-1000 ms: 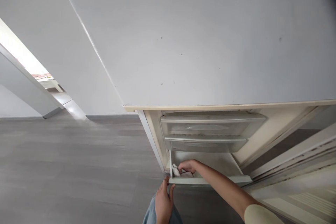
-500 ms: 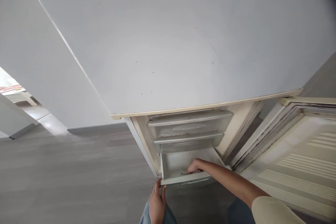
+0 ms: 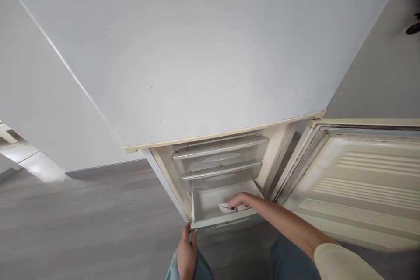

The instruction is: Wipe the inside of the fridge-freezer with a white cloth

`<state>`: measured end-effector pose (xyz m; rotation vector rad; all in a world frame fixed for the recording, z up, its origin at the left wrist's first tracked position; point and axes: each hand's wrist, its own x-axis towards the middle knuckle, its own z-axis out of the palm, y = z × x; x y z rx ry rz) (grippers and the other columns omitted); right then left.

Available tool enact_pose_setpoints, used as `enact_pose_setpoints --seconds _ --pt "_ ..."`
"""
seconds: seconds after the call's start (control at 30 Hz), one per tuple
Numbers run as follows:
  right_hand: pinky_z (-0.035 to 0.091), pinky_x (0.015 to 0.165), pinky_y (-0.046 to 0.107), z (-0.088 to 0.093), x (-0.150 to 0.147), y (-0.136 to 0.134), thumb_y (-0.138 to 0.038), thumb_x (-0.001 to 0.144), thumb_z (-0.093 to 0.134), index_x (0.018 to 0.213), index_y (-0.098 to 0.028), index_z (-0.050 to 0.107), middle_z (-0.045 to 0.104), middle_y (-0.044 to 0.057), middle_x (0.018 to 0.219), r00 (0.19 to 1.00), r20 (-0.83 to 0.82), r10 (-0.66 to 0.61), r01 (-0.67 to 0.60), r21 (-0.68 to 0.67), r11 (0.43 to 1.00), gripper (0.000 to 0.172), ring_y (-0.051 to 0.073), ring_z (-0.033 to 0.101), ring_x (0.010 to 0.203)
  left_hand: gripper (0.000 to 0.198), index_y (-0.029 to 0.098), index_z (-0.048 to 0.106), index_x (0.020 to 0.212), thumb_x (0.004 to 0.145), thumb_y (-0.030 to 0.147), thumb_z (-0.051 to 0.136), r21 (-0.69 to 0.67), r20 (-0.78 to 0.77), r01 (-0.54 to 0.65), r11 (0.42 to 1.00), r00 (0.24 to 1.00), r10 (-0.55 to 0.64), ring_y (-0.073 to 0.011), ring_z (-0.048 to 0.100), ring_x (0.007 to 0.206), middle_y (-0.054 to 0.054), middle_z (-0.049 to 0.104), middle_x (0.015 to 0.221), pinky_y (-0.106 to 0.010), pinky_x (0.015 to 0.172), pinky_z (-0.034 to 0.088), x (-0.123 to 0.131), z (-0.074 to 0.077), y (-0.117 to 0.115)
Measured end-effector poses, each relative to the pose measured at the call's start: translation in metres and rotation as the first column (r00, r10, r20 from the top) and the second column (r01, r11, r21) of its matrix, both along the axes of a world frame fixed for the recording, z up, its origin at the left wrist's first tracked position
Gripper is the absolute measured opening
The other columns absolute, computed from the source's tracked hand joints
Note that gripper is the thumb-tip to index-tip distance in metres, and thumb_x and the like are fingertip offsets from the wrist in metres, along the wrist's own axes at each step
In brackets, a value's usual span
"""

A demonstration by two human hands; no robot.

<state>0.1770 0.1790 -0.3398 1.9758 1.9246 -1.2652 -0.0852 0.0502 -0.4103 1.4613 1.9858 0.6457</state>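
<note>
A freezer drawer [image 3: 206, 201] is pulled out at the bottom of an open freezer [image 3: 164, 157]. Inside it, my right hand [image 3: 236, 201] has its fingers closed on a small white piece that looks like a folded cloth [image 3: 226, 208], low near the drawer's front wall; my fingertips are partly hidden. At the drawer's front left corner, my left hand [image 3: 187, 251] grips the edge between thumb and fingers.
Two more drawers [image 3: 219, 157] sit pushed in above. The freezer door [image 3: 357, 183] stands swung out on the right, close to my right arm. A large white panel [image 3: 213, 52] rises beyond the freezer. Grey flooring [image 3: 82, 227] spreads out at left.
My view has shifted, so everything sits further left. The right hand has lifted slightly, and more of the white cloth-like piece shows under it. My left hand keeps to the drawer corner.
</note>
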Motion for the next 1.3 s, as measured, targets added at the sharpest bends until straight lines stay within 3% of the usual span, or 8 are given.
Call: enact_pose_setpoints --seconds 0.27,0.47,0.6,0.87,0.93,1.07,1.2,1.3 --pt "0.047 0.072 0.029 -0.011 -0.114 -0.015 -0.027 0.071 0.059 0.078 -0.020 0.071 0.071 0.006 0.092 0.982 -0.018 0.186 -0.185 0.045 0.982 0.015 0.026 0.065 0.092 0.045 0.023 0.042 0.122 0.087 0.048 0.027 0.012 -0.029 0.009 1.000 1.000 -0.009 -0.0173 0.063 0.111 -0.008 0.068 0.119 -0.026 0.085 0.049 0.003 0.008 0.003" --pt "0.049 0.073 0.033 -0.020 -0.138 -0.019 -0.035 0.076 0.055 0.093 -0.023 0.071 0.070 0.009 0.103 0.981 0.025 0.190 -0.192 0.139 0.972 0.026 0.028 0.065 0.098 0.050 0.022 0.038 0.126 0.087 0.050 0.024 -0.008 -0.048 -0.012 1.000 0.999 0.011 -0.0230 0.062 0.113 -0.012 0.064 0.123 -0.033 0.087 0.049 0.005 0.005 0.005" --pt "0.048 0.072 0.031 -0.027 -0.101 -0.023 -0.036 0.078 0.053 0.094 -0.025 0.071 0.070 0.007 0.103 0.978 0.024 0.206 -0.206 0.208 0.956 0.027 0.027 0.064 0.097 0.048 0.023 0.037 0.126 0.088 0.049 0.024 -0.007 -0.022 0.009 1.000 1.000 -0.009 -0.0222 0.061 0.114 -0.012 0.064 0.124 -0.032 0.088 0.049 0.001 0.000 0.006" --pt "0.045 0.078 0.032 0.002 0.066 -0.038 -0.032 0.082 0.051 0.104 -0.020 0.065 0.068 0.010 0.101 0.995 0.103 0.006 -0.051 0.441 0.896 0.029 0.027 0.063 0.093 0.046 0.023 0.037 0.124 0.088 0.049 0.025 -0.008 0.003 0.033 0.999 0.999 -0.033 -0.0187 0.061 0.113 -0.010 0.064 0.123 -0.028 0.089 0.048 -0.003 -0.002 0.009" --pt "0.043 0.087 0.034 0.003 0.096 -0.049 -0.034 0.090 0.039 0.121 -0.017 0.055 0.063 0.013 0.114 0.988 0.087 -0.129 0.058 0.562 0.825 0.039 0.025 0.059 0.102 0.046 0.023 0.037 0.124 0.087 0.049 0.025 -0.017 0.014 0.038 0.999 0.999 -0.038 -0.0184 0.060 0.114 -0.010 0.063 0.125 -0.028 0.089 0.048 -0.003 -0.002 0.010" --pt "0.045 0.088 0.038 -0.042 0.112 -0.081 -0.048 0.089 0.043 0.127 -0.015 0.050 0.060 0.015 0.116 0.925 -0.124 -0.359 0.293 0.835 0.466 0.050 0.028 0.056 0.107 0.047 0.025 0.037 0.124 0.087 0.051 0.025 -0.042 0.000 0.013 0.999 1.000 -0.013 -0.0206 0.061 0.113 -0.010 0.064 0.124 -0.029 0.087 0.048 -0.004 -0.003 0.011" --pt "0.041 0.095 0.047 -0.106 0.075 -0.105 -0.043 0.087 0.051 0.121 -0.016 0.057 0.059 0.012 0.122 0.928 -0.017 -0.371 0.145 0.936 0.320 0.045 0.032 0.050 0.117 0.048 0.023 0.035 0.125 0.086 0.049 0.026 -0.063 0.011 0.028 0.998 1.000 -0.027 -0.0222 0.059 0.116 -0.013 0.060 0.129 -0.031 0.089 0.047 -0.006 -0.006 0.014" --pt "0.037 0.100 0.048 -0.125 0.036 -0.112 -0.028 0.087 0.048 0.126 -0.017 0.054 0.055 0.009 0.132 0.941 0.038 -0.336 0.055 0.963 0.262 0.041 0.031 0.044 0.125 0.048 0.023 0.035 0.125 0.086 0.048 0.028 -0.059 0.031 0.040 0.997 0.999 -0.038 -0.0224 0.059 0.116 -0.013 0.061 0.127 -0.031 0.091 0.046 -0.007 -0.007 0.014"
